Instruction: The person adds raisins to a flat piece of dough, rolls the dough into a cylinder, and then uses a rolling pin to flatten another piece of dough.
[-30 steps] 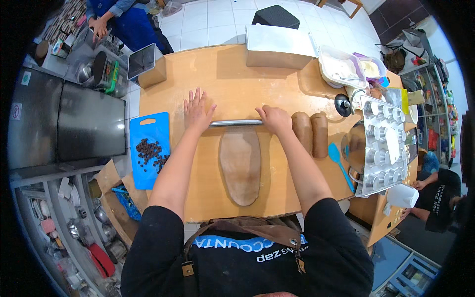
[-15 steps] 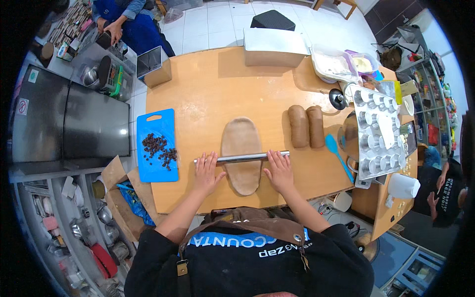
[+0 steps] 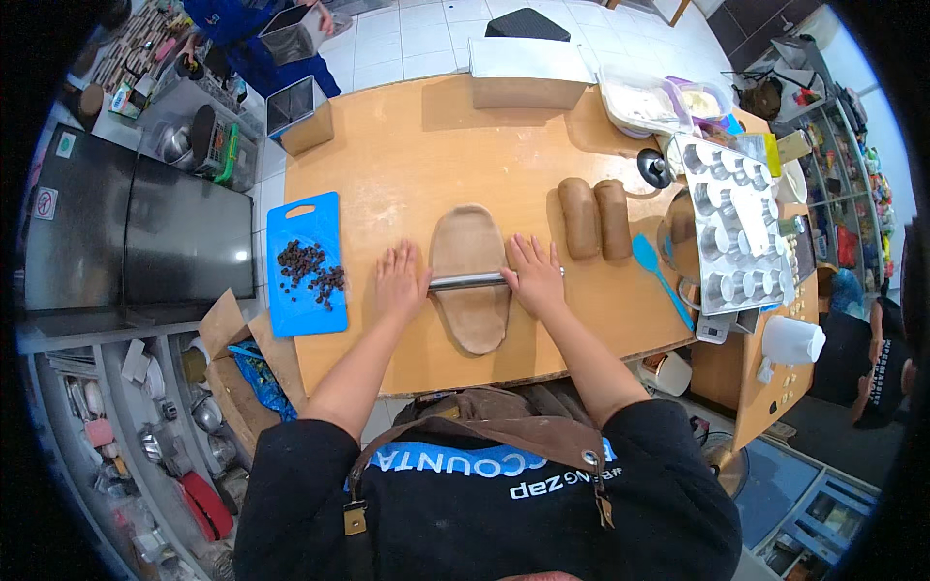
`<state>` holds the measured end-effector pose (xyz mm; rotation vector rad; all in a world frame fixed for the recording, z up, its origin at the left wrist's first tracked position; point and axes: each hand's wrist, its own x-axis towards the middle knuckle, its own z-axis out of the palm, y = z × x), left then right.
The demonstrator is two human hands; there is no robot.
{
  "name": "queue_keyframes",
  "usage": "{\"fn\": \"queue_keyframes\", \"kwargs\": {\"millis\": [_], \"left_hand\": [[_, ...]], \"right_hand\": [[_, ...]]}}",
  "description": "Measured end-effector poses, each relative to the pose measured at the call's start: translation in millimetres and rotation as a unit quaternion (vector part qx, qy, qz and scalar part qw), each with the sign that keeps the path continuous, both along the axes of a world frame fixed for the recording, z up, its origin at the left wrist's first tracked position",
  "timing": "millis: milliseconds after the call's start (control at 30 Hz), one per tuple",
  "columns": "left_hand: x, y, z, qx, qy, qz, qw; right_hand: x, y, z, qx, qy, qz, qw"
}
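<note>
Dough (image 3: 471,276) lies flat mid-desk (image 3: 407,155), long axis running near to far, while the metal rolling pin (image 3: 467,281) crosses it left to right under the flat, open left hand (image 3: 400,281) and right hand (image 3: 534,275).

Single head-worn fisheye view, looking steeply down, wooden table (image 3: 407,155) close below

Both forearms reach forward from the lower edge, bare below black sleeves and roughly parallel. The left hand (image 3: 400,279) lies flat, palm down, fingers stretched forward and slightly spread. The right hand (image 3: 534,276) lies the same way just beside it, level with it, a narrow gap between them.
</note>
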<state>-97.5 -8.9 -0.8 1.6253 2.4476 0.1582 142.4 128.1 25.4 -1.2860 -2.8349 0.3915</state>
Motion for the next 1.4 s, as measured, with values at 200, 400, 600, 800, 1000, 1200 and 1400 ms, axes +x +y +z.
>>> {"fn": "queue_keyframes", "kwargs": {"millis": [200, 400, 600, 800, 1000, 1200, 1400], "left_hand": [[34, -65, 6, 0.061, -0.013, -0.066, 0.996], [30, -70, -3, 0.078, -0.030, -0.093, 0.992], [30, -59, 17, 0.037, -0.029, -0.105, 0.993], [-18, -7, -24, 0.077, -0.264, 0.083, 0.958], [6, 4, 9, -0.023, -0.029, 0.011, 0.999], [26, -36, 16, 0.021, -0.014, -0.054, 0.998], [39, -72, 8, 0.028, -0.024, -0.094, 0.995]], "right_hand": [[56, -64, 2, 0.004, 0.046, 0.020, 0.999], [31, -19, 24, -0.122, -0.013, 0.009, 0.992], [-1, 15, -4, -0.015, 0.007, -0.015, 1.000], [-4, 7, -7, -0.005, -0.007, -0.020, 1.000], [7, -1, -12, 0.026, -0.006, -0.044, 0.999], [27, -30, -4, 0.002, -0.056, -0.034, 0.998], [49, -65, -1, 0.040, 0.004, -0.011, 0.999]]}}
